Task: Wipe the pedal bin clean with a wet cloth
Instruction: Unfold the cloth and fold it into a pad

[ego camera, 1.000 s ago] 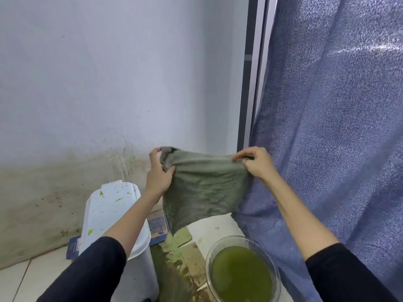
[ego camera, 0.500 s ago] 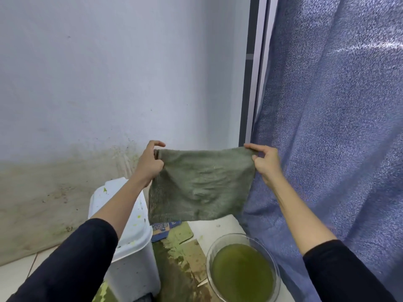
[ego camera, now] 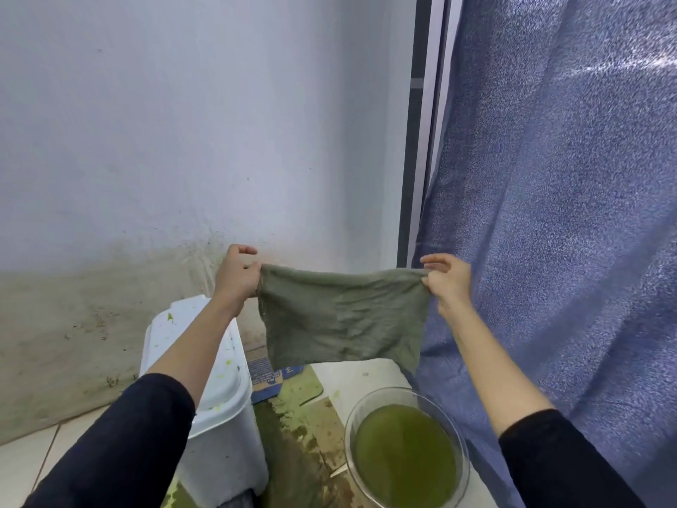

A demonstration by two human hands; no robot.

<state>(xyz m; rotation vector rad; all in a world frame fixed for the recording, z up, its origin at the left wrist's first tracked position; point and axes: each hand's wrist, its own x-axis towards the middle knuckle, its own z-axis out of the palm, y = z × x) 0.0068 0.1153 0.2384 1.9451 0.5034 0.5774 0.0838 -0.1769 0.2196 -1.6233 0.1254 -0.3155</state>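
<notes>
A grey-green cloth (ego camera: 340, 317) hangs spread out in the air at chest height. My left hand (ego camera: 236, 275) pinches its upper left corner and my right hand (ego camera: 448, 278) pinches its upper right corner. Below my left forearm stands the white pedal bin (ego camera: 219, 416), lid closed, with green specks on the lid. The arm hides part of the lid.
A clear bowl (ego camera: 406, 449) of green liquid sits on the floor at the lower right. Wet, green-stained cardboard (ego camera: 293, 408) lies between bin and bowl. A blue curtain (ego camera: 568, 214) hangs at the right; a stained wall (ego camera: 91, 324) stands behind the bin.
The cloth was bunched between my hands; both hands moved apart and pulled it out flat and wide.
</notes>
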